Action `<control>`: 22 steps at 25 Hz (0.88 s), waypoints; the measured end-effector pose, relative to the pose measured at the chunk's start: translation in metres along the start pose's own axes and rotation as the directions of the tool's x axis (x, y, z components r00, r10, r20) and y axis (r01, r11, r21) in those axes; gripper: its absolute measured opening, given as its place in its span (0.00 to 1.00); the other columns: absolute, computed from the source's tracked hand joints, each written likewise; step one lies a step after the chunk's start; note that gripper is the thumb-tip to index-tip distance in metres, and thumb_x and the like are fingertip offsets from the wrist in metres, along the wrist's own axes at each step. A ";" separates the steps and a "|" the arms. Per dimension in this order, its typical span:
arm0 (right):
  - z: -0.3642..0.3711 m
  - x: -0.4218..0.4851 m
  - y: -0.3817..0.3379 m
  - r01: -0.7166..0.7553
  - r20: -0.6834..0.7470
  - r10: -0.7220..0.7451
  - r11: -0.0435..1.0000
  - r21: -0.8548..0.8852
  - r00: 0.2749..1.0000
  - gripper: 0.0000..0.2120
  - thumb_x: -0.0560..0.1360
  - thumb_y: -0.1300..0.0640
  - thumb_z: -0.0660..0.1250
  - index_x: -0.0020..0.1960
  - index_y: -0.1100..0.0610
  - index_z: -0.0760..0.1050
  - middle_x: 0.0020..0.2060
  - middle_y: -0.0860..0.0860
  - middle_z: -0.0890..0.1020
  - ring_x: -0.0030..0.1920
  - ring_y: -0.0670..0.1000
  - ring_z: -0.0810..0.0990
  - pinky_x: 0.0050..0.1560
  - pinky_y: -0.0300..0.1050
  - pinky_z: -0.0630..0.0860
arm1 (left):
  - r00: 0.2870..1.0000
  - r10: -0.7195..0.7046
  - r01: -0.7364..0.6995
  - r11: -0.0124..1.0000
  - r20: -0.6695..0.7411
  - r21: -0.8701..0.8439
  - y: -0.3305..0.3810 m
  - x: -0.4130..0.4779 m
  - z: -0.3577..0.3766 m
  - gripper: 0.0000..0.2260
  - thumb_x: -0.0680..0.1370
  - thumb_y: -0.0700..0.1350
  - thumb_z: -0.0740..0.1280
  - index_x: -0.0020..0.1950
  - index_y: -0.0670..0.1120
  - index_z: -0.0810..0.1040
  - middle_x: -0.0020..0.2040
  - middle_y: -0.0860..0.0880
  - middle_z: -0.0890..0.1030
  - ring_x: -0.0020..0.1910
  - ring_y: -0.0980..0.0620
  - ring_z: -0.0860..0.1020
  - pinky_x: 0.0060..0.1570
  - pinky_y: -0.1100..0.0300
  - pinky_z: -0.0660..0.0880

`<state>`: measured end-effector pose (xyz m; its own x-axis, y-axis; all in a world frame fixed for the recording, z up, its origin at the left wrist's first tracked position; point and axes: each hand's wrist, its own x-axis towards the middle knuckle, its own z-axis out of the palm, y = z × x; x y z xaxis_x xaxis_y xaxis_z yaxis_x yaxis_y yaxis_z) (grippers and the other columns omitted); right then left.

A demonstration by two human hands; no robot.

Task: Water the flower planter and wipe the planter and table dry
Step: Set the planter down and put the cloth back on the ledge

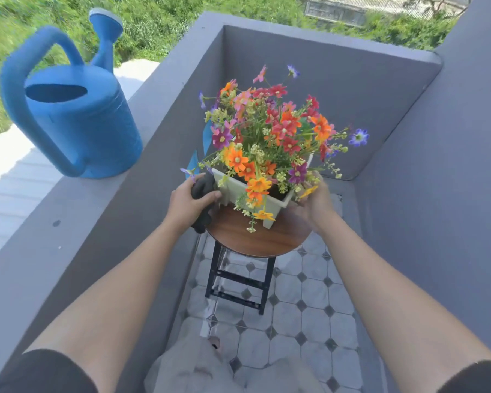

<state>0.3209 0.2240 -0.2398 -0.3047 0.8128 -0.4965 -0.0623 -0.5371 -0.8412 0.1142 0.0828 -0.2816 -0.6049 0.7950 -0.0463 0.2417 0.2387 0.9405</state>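
The right hand [314, 202] sits at the right end of the planter [270, 206], but blooms cover its fingertips and the hand is motion-blurred, so I cannot tell whether it grips the rim or only rests against it. The left hand [190, 204] is clearer: its fingers and thumb curl round a dark grey cloth [202, 194], holding it bunched against the planter's left end, with a loose fold hanging past the table's edge. The flowers [267, 131] hide most of the planter, so only its near wall, one corner and a stubby foot show. Behind the stems a few blue shapes on the wall are too masked to identify, and a pale, blurred mass at the bottom edge cannot be made out. Both arms are cut off at dark sleeves in the lower corners.

The planter is a cream rectangular trough, smooth like plastic, standing on the table [255, 239], which is a small round top with a brown wood grain on a black, square-framed leg set. The blooms are small and daisy-like, in orange, red, pink, purple and blue, with yellow-green sprigs. A blue watering can [80, 120], matte, barrel-shaped, with a looping handle and a flared rose, stands well apart on the flat grey ledge [68, 222] of the parapet. The floor [309, 307] is glossy, with pale octagonal tiles and dark diamond insets.
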 end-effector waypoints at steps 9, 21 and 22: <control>0.035 -0.126 0.076 -0.367 0.014 0.410 0.831 -0.418 0.912 0.13 0.79 0.55 0.60 0.63 0.56 0.68 0.55 0.53 0.73 0.51 0.51 0.75 0.45 0.47 0.77 | 0.977 -0.212 0.213 0.976 -0.028 0.037 0.030 -0.087 -0.065 0.20 0.65 0.57 0.74 0.56 0.56 0.78 0.47 0.52 0.83 0.47 0.48 0.80 0.44 0.52 0.75; 0.175 -0.153 -0.031 0.154 0.590 0.115 0.909 -0.386 0.799 0.20 0.75 0.39 0.63 0.60 0.51 0.76 0.50 0.46 0.84 0.48 0.45 0.81 0.49 0.41 0.72 | 0.967 -0.252 0.217 0.869 -0.022 -0.444 0.170 -0.102 -0.150 0.15 0.73 0.51 0.71 0.45 0.44 0.69 0.43 0.44 0.77 0.37 0.51 0.78 0.38 0.56 0.76; 0.180 -0.155 -0.041 0.183 0.615 0.092 0.911 -0.370 0.783 0.18 0.76 0.40 0.63 0.57 0.51 0.77 0.47 0.45 0.84 0.44 0.43 0.80 0.46 0.39 0.71 | 0.964 -0.267 0.235 0.851 -0.001 -0.470 0.175 -0.100 -0.156 0.13 0.75 0.52 0.69 0.45 0.44 0.70 0.42 0.44 0.77 0.38 0.50 0.79 0.39 0.55 0.76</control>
<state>0.1998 0.0791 -0.0900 -0.8286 0.4488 -0.3347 0.2389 -0.2572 -0.9364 0.0986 -0.0415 -0.0605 -0.6482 0.7018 -0.2956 -0.2932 0.1282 0.9474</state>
